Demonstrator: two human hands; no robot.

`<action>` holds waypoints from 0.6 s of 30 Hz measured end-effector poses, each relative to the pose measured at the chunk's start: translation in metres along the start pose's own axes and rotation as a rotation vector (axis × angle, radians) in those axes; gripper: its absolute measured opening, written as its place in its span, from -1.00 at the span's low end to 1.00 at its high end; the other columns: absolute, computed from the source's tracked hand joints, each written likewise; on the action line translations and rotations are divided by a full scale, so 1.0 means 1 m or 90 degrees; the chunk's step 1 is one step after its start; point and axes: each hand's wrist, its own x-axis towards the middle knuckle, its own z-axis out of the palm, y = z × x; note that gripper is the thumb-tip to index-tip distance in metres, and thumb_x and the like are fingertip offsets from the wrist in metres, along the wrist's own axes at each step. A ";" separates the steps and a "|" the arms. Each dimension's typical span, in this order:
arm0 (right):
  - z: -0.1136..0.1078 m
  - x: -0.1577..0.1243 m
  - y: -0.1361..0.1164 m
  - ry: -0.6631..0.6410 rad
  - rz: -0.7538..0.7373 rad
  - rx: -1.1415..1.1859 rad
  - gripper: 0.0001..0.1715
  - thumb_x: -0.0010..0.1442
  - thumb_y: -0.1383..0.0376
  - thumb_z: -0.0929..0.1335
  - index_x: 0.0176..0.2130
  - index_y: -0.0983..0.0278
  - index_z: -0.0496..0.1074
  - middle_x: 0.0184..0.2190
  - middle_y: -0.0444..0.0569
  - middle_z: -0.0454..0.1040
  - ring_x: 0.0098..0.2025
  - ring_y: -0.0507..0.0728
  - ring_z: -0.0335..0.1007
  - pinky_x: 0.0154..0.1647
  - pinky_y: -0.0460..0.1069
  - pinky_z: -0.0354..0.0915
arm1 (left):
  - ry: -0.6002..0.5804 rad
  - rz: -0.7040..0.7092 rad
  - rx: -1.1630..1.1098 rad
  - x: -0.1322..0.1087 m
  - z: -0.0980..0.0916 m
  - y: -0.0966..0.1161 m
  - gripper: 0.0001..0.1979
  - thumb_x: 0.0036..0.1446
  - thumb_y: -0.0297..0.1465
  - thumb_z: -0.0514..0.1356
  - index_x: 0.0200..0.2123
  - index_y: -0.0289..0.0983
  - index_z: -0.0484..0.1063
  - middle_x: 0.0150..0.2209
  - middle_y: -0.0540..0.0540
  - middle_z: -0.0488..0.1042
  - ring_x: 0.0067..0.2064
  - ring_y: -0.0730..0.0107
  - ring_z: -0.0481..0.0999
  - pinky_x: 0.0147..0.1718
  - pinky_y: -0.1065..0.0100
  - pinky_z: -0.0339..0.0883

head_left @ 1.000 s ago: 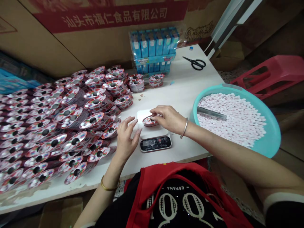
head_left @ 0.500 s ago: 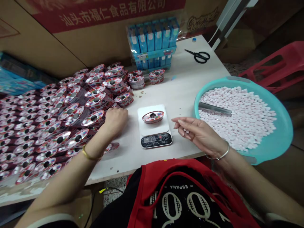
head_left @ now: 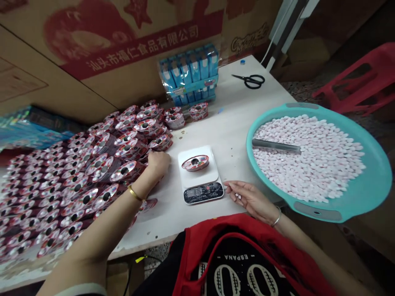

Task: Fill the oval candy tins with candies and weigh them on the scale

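A: Quick q: where's the oval pack (head_left: 201, 160)? Clock centred on the scale (head_left: 188, 177), 12 = away from the person.

B: On the scale's white plate, printed face up w/ dark round opening mid-top. Display's at the 6 o'clock end; looks like 875, decimal pt too small to tell.

A: Hands?

B: Well apart, one each side of the scale. Left hand (head_left: 159, 164) at approx 9, by the stacked packs (head_left: 92, 193); fingers hidden, so can't tell if it's gripping any. Right hand (head_left: 249, 200) betw 3 & 4, just beside the scale, fingers curled round a few white sweets (head_left: 238, 196).

A: And the rest?

B: Big teal tub (head_left: 375, 172) at 3, w/ a heap of white/pinkish pellets (head_left: 317, 164) & a grey bar (head_left: 276, 146) lying on them. Black scissors (head_left: 253, 81) at approx 1 on the white counter (head_left: 230, 127). Blue boxes (head_left: 188, 72) in clear wrap near 12. Red stool (head_left: 359, 78) off the counter, approx 2.
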 end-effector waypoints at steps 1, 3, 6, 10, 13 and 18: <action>0.001 0.002 0.001 -0.011 0.002 0.012 -0.58 -0.04 0.10 0.51 -0.24 0.33 0.54 -0.40 -0.07 0.44 -0.49 -0.09 0.17 -0.54 -0.13 0.03 | 0.003 0.001 0.007 -0.004 -0.007 -0.001 -0.73 0.09 -0.52 0.04 -0.29 -0.44 0.55 -0.23 -0.48 0.54 -0.12 -0.11 0.54 -0.21 0.13 0.29; 0.006 0.006 0.002 -0.037 0.009 0.035 -0.58 -0.02 0.09 0.50 -0.25 0.34 0.53 -0.41 -0.08 0.43 -0.51 -0.10 0.16 -0.55 -0.14 0.01 | 0.024 -0.001 0.018 -0.017 -0.025 -0.002 -0.70 0.11 -0.54 0.00 -0.23 -0.42 0.52 -0.21 -0.44 0.54 -0.14 -0.08 0.54 -0.26 0.17 0.30; 0.018 0.008 0.000 -0.077 0.035 0.079 -0.57 0.03 0.05 0.47 -0.23 0.33 0.51 -0.43 -0.08 0.42 -0.52 -0.09 0.19 -0.57 -0.15 0.01 | 0.111 0.100 -0.058 -0.052 -0.053 0.008 -0.74 0.19 -0.42 0.02 -0.18 -0.28 0.47 -0.23 -0.25 0.55 -0.19 0.11 0.53 -0.29 0.27 0.31; 0.034 0.009 -0.003 -0.147 0.077 0.168 -0.52 0.09 -0.03 0.40 -0.21 0.32 0.49 -0.43 -0.06 0.44 -0.54 -0.07 0.22 -0.62 -0.16 -0.01 | 0.200 0.423 -0.234 -0.092 -0.063 0.035 -0.72 0.23 -0.26 0.08 -0.04 -0.18 0.40 -0.09 -0.13 0.50 -0.10 0.26 0.48 -0.15 0.30 0.32; 0.037 0.009 -0.001 -0.140 0.061 0.181 -0.62 0.07 0.08 0.44 -0.26 0.34 0.48 -0.44 -0.07 0.43 -0.56 -0.10 0.20 -0.64 -0.18 -0.02 | 0.307 0.405 -0.204 -0.090 -0.048 0.042 -0.39 0.13 -0.08 0.17 0.18 -0.22 0.21 0.11 -0.26 0.35 0.07 0.05 0.37 -0.03 0.13 0.28; 0.022 0.013 0.011 -0.075 0.021 0.198 -0.65 0.01 0.14 0.49 -0.29 0.34 0.47 -0.48 -0.11 0.41 -0.61 -0.13 0.16 -0.68 -0.21 -0.09 | 0.278 0.351 -0.150 -0.038 -0.036 0.037 -0.61 0.25 -0.14 0.05 0.03 -0.23 0.32 -0.16 -0.17 0.48 -0.15 0.18 0.48 -0.19 0.22 0.29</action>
